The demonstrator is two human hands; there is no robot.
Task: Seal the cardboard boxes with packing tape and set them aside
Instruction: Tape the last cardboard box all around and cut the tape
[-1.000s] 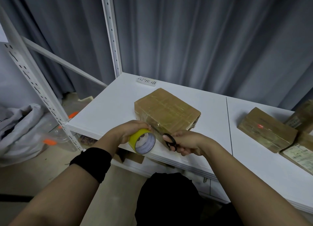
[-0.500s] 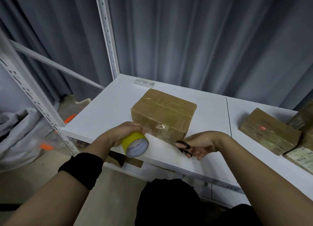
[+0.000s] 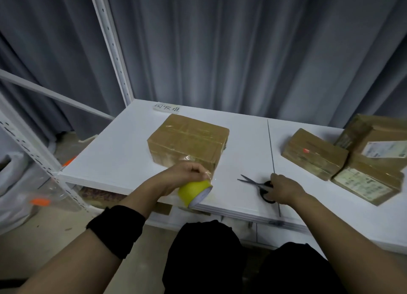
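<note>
Apparently mid-sealing: left hand (image 3: 187,174) clasps the tape roll (image 3: 193,192) beside the cardboard box (image 3: 187,139); right hand (image 3: 286,190) covers scissors (image 3: 248,180), grip unclear. Next, press its loose end flat.

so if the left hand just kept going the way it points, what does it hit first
The box: the left hand, holding the tape roll, points at its near face, seemingly very close, though depth is unclear.
</note>
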